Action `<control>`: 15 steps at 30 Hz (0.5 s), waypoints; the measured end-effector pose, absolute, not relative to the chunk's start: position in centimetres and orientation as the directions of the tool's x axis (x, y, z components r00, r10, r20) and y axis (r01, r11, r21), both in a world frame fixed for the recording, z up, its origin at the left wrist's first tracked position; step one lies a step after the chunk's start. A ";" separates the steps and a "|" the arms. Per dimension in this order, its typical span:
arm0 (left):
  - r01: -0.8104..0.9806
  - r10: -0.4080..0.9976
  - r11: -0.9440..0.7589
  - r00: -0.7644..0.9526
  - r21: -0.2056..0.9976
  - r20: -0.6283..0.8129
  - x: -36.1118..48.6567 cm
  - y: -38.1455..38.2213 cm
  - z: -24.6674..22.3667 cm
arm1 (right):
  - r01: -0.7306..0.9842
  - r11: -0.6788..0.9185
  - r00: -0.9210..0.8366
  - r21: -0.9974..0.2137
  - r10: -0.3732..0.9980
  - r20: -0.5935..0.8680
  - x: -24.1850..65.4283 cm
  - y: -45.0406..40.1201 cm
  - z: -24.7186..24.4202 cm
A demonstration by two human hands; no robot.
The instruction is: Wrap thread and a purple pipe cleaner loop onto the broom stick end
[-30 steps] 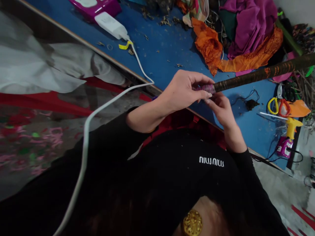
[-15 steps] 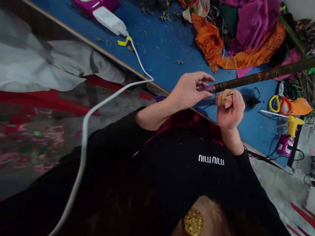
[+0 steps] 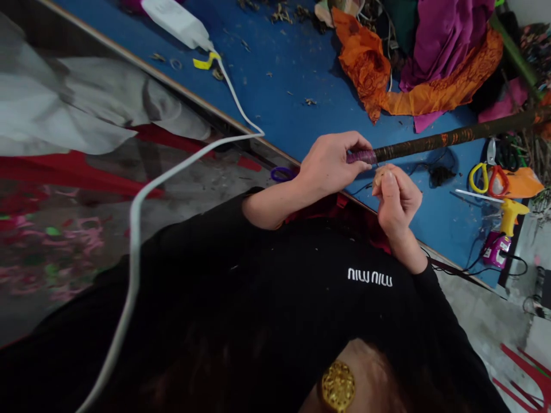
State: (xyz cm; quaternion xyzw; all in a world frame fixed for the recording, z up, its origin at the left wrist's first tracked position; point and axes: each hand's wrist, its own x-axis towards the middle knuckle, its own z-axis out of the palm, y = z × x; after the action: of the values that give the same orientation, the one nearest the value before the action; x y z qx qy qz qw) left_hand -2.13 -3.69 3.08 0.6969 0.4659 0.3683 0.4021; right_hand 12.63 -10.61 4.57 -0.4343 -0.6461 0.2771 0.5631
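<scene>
My left hand (image 3: 329, 162) is closed around the purple-wound end of a long stick (image 3: 434, 142). The stick is wrapped in dark brown with orange patches and slants up to the right. Just right of that end, my right hand (image 3: 398, 198) is closed in a pinch, thumb on top, near the underside of the stick. A bit of a tan, papery piece (image 3: 377, 179) shows at its fingertips, and the rest is hidden in the fingers. A dark tangle of thread (image 3: 441, 175) lies on the blue table (image 3: 279, 109) beyond my right hand.
Orange cloth (image 3: 365, 69) and magenta cloth (image 3: 437, 49) lie bunched at the back. Scissors (image 3: 477, 178) and a yellow glue gun (image 3: 510, 215) are on the right. A white cable (image 3: 181, 160) hangs over the table's edge from a white power strip (image 3: 176, 23).
My right hand has turned and closed further, so the tan piece, seen as a folded wad before, is now mostly hidden. My left hand stays at the stick's end. The view has shifted slightly.
</scene>
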 end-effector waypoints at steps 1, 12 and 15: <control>0.386 0.945 -0.251 0.296 0.888 0.138 -2.2 -3.7 3.2 | 0.248 0.480 -0.022 -0.841 0.871 0.491 12.9 -10.2 4.9; 0.713 0.942 -0.237 0.334 0.659 -0.023 -2.6 -4.4 5.5 | 0.296 0.459 -0.181 -0.838 0.888 0.423 14.2 -3.8 7.4; 0.735 0.939 -0.249 0.342 0.631 -0.027 -2.7 -4.6 5.6 | 0.355 0.410 -0.185 -0.840 0.912 0.367 14.5 -2.6 6.6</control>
State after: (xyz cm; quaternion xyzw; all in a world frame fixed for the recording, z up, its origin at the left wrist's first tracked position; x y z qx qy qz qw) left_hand -2.67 -4.64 5.61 0.7693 0.5441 0.1814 0.2816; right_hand 14.46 -2.56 6.60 -0.4482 -0.7061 0.3064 0.4545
